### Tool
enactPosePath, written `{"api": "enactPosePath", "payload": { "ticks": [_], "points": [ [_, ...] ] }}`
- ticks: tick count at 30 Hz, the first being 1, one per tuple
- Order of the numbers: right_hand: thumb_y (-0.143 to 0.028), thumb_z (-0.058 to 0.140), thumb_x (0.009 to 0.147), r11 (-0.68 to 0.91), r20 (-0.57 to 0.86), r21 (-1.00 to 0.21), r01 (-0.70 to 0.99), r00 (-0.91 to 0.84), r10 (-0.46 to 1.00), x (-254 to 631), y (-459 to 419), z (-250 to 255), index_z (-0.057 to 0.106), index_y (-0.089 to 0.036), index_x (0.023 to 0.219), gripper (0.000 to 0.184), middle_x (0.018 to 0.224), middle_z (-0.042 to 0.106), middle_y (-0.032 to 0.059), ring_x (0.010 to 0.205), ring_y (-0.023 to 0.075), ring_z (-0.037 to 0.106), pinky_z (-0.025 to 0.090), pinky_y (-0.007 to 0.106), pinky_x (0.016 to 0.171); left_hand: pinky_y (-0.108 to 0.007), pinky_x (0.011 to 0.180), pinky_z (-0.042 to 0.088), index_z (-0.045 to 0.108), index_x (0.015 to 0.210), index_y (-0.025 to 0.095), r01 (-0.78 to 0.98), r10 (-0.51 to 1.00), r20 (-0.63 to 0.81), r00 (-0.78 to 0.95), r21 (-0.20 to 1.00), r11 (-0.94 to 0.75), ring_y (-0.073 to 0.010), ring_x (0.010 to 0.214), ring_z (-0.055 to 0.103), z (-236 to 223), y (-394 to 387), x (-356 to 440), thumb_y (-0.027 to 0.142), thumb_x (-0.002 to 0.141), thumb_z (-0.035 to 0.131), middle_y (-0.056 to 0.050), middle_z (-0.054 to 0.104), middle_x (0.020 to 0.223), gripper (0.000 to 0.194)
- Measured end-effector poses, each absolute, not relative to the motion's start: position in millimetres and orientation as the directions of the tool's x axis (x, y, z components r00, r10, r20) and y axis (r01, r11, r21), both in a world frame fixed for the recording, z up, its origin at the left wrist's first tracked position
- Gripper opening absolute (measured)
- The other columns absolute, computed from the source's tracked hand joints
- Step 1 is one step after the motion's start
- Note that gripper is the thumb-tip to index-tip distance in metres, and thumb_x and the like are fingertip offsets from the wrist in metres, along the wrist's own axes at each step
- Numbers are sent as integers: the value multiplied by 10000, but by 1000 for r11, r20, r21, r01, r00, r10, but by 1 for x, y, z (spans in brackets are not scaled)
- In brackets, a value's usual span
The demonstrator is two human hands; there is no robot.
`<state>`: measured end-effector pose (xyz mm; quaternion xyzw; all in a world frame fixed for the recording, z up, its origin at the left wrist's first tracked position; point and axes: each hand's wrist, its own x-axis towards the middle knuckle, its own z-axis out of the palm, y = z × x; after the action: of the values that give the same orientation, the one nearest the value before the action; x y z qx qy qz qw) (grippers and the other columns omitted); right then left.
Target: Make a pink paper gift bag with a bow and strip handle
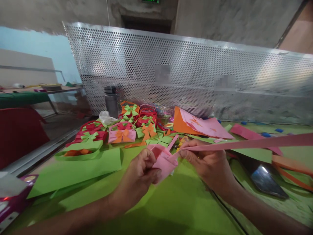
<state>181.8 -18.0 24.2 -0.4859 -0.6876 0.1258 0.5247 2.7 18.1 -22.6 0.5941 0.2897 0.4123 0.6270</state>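
Between my hands is a small folded pink felt pouch point(165, 166), held up over the green table. My left hand point(140, 174) is closed on its left side, thumb in front and fingers curled at the rim. A long pink strip point(244, 144) runs from the pouch's right edge out to the right side of the view. My right hand point(207, 163) pinches that strip close to the pouch, thumb and forefinger together. One short pink end point(173, 142) sticks up behind the pouch. Where strip and pouch join is partly covered by my fingers.
Several small felt bags with bows point(122, 135) stand at the back left, near a grey bottle point(111, 103). Green sheets point(80, 168) lie left; pink and orange sheets point(202, 124) lie behind. A phone point(267, 181) rests at right. A perforated metal screen point(190, 75) closes the back.
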Motion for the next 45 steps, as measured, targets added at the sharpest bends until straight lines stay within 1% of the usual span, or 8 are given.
{"api": "enactPosePath", "payload": {
  "ticks": [4,8,14,19,28,34,39,45],
  "points": [
    [-204,595,767,484,595,-676,555,24,804,182,-18,23,621,-175,734,52,674,632,-6,598,118,560,454,212,536,-202,499,374,346,750,202,-227,836,134,532,974,-12,-99,565,522,-22,19,4,150,705,615,10,607,683,277],
    [-208,588,769,481,596,-668,567,21,803,182,-20,25,625,-176,728,64,666,636,-2,605,127,567,458,224,542,-210,527,394,378,777,191,-196,836,119,535,981,-14,-118,618,564,-21,19,5,136,719,609,-5,637,707,245],
    [-190,590,776,495,595,-660,565,-9,803,182,-22,26,615,-183,743,42,686,647,-10,635,122,580,469,215,579,-205,576,420,470,917,169,-164,806,168,567,982,-89,-99,646,579,-19,15,6,142,772,575,-27,673,798,181],
    [-179,588,786,510,608,-635,580,-31,793,182,-23,26,615,-187,757,40,714,656,-14,686,119,587,474,210,645,-203,601,441,533,932,167,-136,817,196,542,980,-145,-101,687,583,-22,15,5,135,759,590,-35,668,891,185],
    [-174,593,784,513,623,-611,603,-33,781,184,-23,26,611,-187,743,47,692,646,-20,672,116,576,461,202,623,-196,612,429,610,912,168,-31,788,224,573,967,-253,-91,692,540,-20,16,2,150,785,541,-53,619,1050,145],
    [-182,596,784,505,623,-599,621,-33,781,184,-22,24,615,-188,738,50,711,652,-15,695,125,583,460,210,632,-199,567,401,591,856,150,47,809,204,551,961,-274,-95,627,488,-22,17,2,174,772,546,-23,614,790,99],
    [-204,575,802,487,599,-606,629,-43,800,184,-22,23,610,-191,758,58,716,646,-16,687,125,579,455,209,594,-203,579,392,604,886,161,53,794,210,571,955,-291,-97,633,475,-21,17,1,173,785,522,-15,602,780,130],
    [-189,590,784,499,600,-616,610,-46,798,183,-24,22,618,-190,765,34,717,655,-18,690,125,588,463,216,631,-186,555,372,609,834,148,60,802,220,556,951,-303,-86,608,446,-18,18,3,165,774,534,-3,594,755,98]
  ]
}}
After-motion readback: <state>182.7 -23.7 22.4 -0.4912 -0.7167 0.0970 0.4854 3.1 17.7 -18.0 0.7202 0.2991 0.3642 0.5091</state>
